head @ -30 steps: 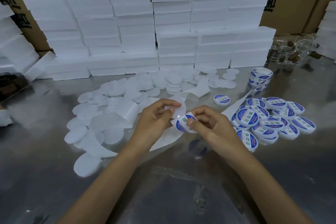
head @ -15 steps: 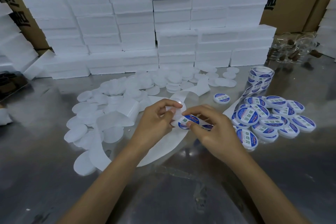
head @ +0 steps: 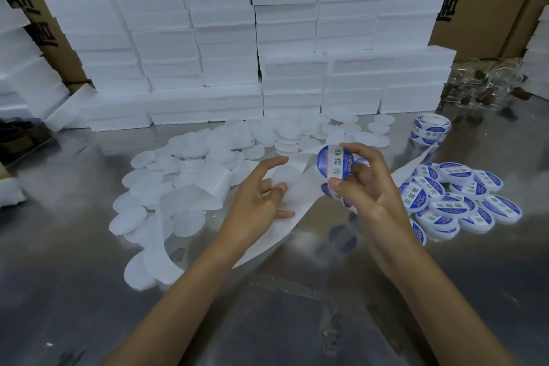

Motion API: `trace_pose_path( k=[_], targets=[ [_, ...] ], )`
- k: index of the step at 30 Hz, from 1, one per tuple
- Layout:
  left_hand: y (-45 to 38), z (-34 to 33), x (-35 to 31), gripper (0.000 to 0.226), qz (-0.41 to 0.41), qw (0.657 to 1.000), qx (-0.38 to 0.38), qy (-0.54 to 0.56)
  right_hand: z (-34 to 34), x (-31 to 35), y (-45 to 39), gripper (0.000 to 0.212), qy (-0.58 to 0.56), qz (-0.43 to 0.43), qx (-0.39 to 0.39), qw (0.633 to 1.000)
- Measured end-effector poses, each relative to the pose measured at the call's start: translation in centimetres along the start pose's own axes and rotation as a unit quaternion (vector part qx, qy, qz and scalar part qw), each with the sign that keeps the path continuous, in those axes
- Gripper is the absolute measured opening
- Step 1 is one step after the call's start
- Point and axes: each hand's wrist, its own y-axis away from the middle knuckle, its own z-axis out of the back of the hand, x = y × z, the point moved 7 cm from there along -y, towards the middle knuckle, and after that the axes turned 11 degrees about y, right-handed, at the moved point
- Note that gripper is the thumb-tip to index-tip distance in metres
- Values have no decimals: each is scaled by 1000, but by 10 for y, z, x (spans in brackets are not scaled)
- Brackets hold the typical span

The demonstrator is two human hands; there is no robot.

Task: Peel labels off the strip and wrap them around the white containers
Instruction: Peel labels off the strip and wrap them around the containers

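labelled container [head: 335, 164]: round, white, blue-white label facing up, tilted, held above table | backing strip [head: 292, 197]: white, bare, draped across table | unlabelled containers [head: 208, 151]: white discs, scattered left | labelled pile [head: 457, 199]: heaped right | label roll [head: 430, 128]: behind pile

The desk [head: 297, 321] is scuffed, reflective metal. The backing strip [head: 300, 196] looks like translucent, waxy paper. Unlabelled containers [head: 190, 218] are matt white plastic; stacked blocks [head: 228, 68] look like grainy foam; the label [head: 335, 165] is glossy.

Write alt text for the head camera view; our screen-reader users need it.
The right hand pinches a labelled container upright between thumb and fingers, while the left hand rests open on the white backing strip. Labelled containers pile at the right, plain white discs at the left, on a metal table.
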Motion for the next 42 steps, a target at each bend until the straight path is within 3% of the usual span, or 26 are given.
trace_pose_path(
  k=[7,11,14,17,23,34,42],
  targets=[
    [-2,20,-9,36,-13,998,-56,5,-1,-1,0,54,-1,-7,12,1000],
    [-1,29,-24,36,-43,994,-101,12,-6,-3,1,34,-24,-38,51,998],
    [1,17,-25,35,-15,995,-53,88,-7,-2,2,24,-18,-42,57,997],
    [4,2,-23,38,6,989,4,148,-7,3,3,26,36,-19,54,998],
    [1,-9,-17,39,41,958,52,280,-13,13,5,34,20,35,53,998],
    [11,-32,-17,43,33,964,113,239,-9,8,6,26,-20,-4,-12,1000],
    [15,-35,-18,43,18,972,104,209,-9,8,4,26,3,6,-26,1000]
  ],
)
